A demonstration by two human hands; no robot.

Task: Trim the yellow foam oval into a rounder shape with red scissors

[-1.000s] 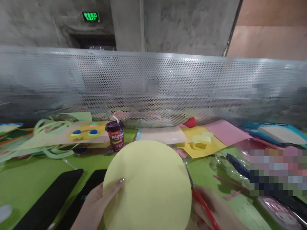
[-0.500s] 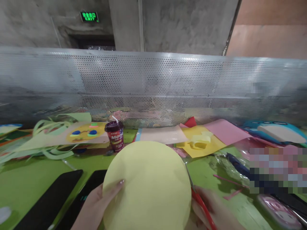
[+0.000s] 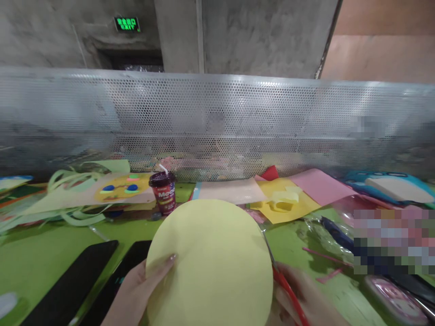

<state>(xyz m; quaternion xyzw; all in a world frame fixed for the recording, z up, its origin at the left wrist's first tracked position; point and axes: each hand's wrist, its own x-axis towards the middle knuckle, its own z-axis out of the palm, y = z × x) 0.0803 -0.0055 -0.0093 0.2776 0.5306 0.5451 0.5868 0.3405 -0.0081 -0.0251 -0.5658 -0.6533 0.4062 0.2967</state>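
A large round of pale yellow paper [image 3: 214, 258] is held up over the table in front of me. My left hand [image 3: 139, 283] pinches its left edge, the thumb on the near face and the other fingers hidden behind. At the right edge my right hand [image 3: 302, 290] grips red-handled scissors [image 3: 288, 292]. Their metal blades point up and lie along the paper's rim; whether they are parted I cannot tell. Part of the right hand's fingers is hidden behind the paper.
Two dark phones [image 3: 73, 283] lie on the green table [image 3: 30, 244] at left. Behind stand a purple cup [image 3: 165, 194] with a straw, green paper strips [image 3: 78, 215] and yellow paper [image 3: 299, 208]. A pink case [image 3: 396, 299] lies right. A perforated metal screen [image 3: 217, 117] closes the back.
Almost nothing differs. The yellow round and the scissors in my right hand have shifted very slightly to the right; my left hand keeps its grip.
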